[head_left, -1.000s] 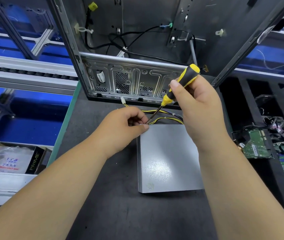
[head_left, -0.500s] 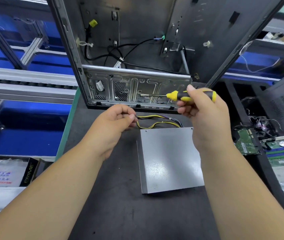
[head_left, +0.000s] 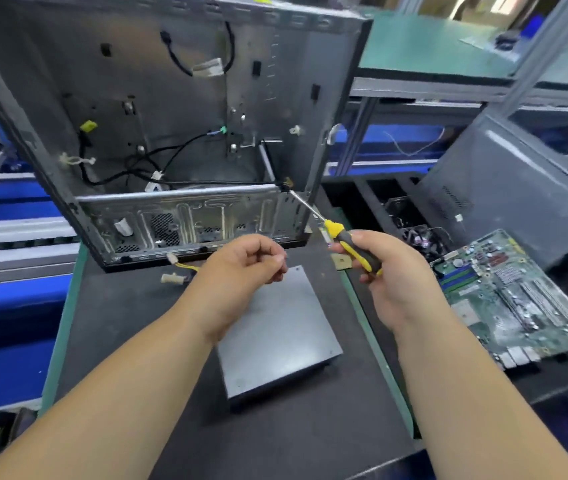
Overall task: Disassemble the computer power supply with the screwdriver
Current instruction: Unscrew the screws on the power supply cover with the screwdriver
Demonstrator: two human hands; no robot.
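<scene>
We see the grey power supply [head_left: 275, 327] lying flat on the dark surface [head_left: 120, 341], in front of the opened computer case [head_left: 178, 133]. Above the supply's far left corner, the left hand [head_left: 241, 268] has its fingers curled with thumb against fingertips; whether it pinches anything we cannot tell. Beyond the supply's far right corner, the right hand [head_left: 390, 271] grips the yellow-and-black screwdriver [head_left: 345, 240], its tip toward the case. A motherboard [head_left: 514, 299] lies right of the supply.
</scene>
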